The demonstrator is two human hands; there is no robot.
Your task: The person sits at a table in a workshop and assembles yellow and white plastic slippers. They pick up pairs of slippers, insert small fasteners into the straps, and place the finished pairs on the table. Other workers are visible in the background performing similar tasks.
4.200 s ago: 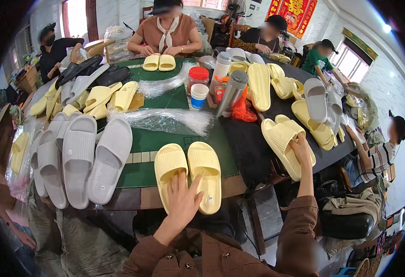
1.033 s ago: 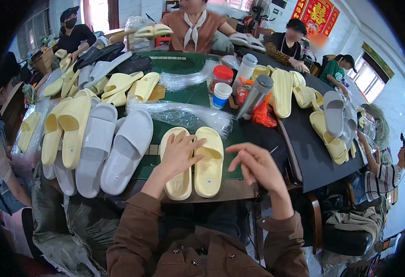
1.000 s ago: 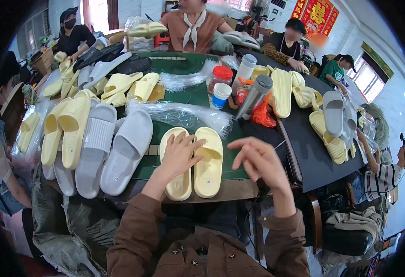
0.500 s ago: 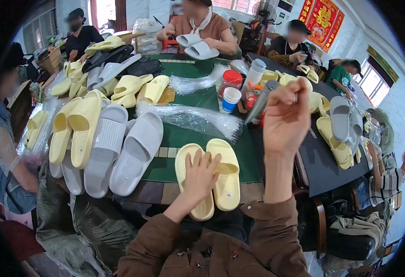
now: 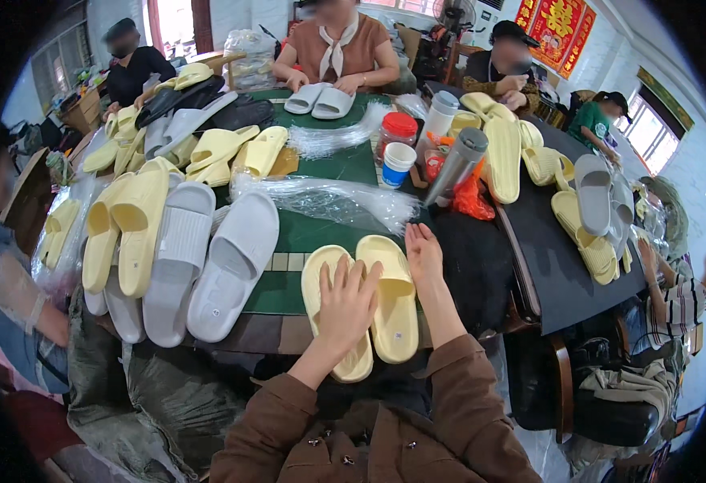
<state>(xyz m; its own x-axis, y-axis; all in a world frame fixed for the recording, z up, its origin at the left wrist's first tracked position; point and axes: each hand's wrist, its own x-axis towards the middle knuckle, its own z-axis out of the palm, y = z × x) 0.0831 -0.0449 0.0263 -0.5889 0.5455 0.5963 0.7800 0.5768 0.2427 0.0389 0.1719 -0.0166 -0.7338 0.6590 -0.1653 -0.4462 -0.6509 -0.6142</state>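
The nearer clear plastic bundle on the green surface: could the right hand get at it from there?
Probably yes: the right hand looks empty, its fingertips close to the right end of the nearer clear plastic bundle, with nothing visible blocking the way.

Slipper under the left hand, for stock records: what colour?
Pale yellow slipper; the head view shows it best.

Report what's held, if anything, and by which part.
Left hand lies over the strap of the near pair's left yellow slipper; whether it grips is unclear. Nothing shows in the right hand.
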